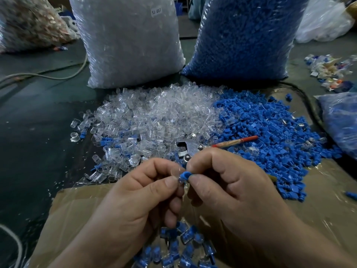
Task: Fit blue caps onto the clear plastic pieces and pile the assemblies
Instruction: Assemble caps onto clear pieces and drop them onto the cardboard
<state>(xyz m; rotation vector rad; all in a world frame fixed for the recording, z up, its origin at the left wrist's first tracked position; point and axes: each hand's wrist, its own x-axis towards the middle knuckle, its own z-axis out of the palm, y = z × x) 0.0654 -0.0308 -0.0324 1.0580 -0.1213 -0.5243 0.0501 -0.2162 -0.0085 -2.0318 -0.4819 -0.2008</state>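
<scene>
Blue cap (pixel 185 174) pinched in my right hand (pixel 228 182) meets the clear piece (pixel 180 180) pinched in my left hand (pixel 135 194), above the cardboard (pixel 77 206). Finished pieces (pixel 185 246), clear with blue ends, lie piled below my wrists. Beyond my fingers the clear heap (pixel 150 113) touches the blue heap (pixel 270 132) on its right. Dark desk (pixel 34 132) lies open to the left. A clear bag (pixel 131 41) and a blue bag (pixel 243 35) stand behind.
</scene>
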